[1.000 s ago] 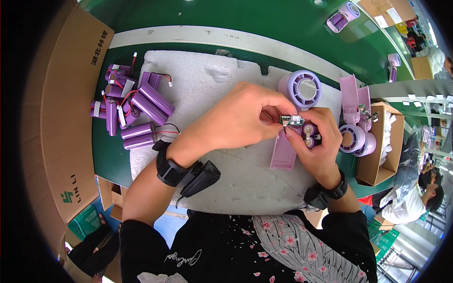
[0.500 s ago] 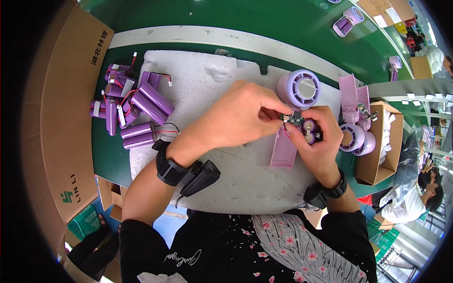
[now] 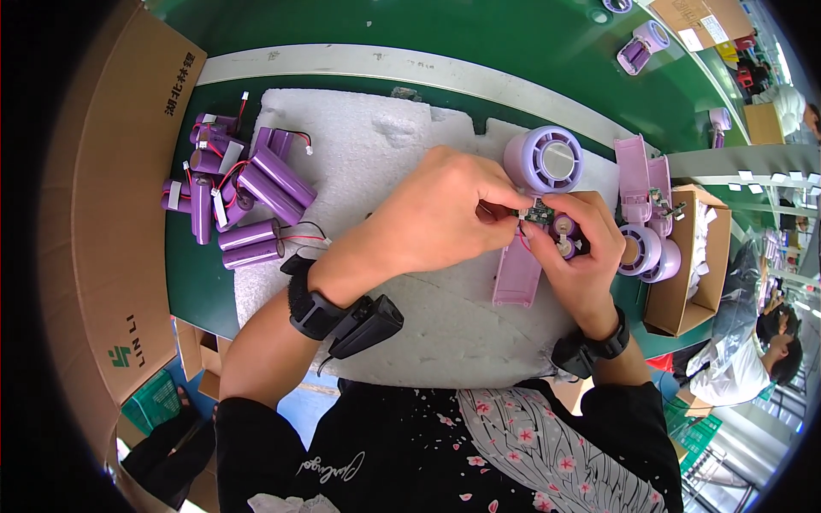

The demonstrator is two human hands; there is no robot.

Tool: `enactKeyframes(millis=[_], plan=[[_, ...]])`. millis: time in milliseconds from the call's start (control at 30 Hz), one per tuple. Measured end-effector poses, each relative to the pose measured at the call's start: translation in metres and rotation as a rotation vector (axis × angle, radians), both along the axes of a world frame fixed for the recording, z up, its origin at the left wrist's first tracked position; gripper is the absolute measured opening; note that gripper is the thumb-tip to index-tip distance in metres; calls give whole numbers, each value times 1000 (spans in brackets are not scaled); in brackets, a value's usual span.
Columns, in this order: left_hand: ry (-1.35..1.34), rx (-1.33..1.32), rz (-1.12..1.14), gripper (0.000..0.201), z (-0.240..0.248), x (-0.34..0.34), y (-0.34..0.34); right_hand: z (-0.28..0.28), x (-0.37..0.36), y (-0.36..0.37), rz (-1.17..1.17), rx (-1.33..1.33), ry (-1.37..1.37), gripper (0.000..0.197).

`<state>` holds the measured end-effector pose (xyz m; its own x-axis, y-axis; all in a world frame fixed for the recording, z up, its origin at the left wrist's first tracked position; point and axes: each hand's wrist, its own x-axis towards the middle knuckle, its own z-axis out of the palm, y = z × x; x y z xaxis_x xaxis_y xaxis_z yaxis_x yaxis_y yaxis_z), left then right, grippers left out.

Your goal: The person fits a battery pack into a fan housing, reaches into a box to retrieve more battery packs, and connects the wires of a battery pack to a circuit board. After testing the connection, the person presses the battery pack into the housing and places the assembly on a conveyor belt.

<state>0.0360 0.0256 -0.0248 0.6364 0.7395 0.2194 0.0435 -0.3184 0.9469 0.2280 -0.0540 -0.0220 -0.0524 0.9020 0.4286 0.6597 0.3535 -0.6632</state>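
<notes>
Circuit board (image 3: 540, 212) shows me its dark face, where metal glinted a second ago: repositioning, I judge. It's pinched between near-closed left fingers (image 3: 505, 196) and right fingers (image 3: 583, 210), curled around purple cells (image 3: 565, 236) too.

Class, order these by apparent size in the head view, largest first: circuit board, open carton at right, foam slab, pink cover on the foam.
1. Foam slab
2. Carton
3. Pink cover, partly hidden
4. Circuit board, partly covered by the hands
</notes>
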Motion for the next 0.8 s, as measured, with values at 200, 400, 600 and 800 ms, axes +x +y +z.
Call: enactKeyframes(millis=[200, 400, 600, 800], plan=[[16, 92, 29, 19, 0, 2, -3, 0, 3, -1, 2, 18, -19, 40], [90, 137, 42, 24, 1, 2, -7, -3, 2, -1, -1, 18, -4, 40], [90, 188, 60, 24, -1, 2, -9, -4, 3, -3, -1, -21, 4, 41], [80, 164, 50, 23, -1, 2, -8, -4, 3, -2, -6, -14, 21, 39]])
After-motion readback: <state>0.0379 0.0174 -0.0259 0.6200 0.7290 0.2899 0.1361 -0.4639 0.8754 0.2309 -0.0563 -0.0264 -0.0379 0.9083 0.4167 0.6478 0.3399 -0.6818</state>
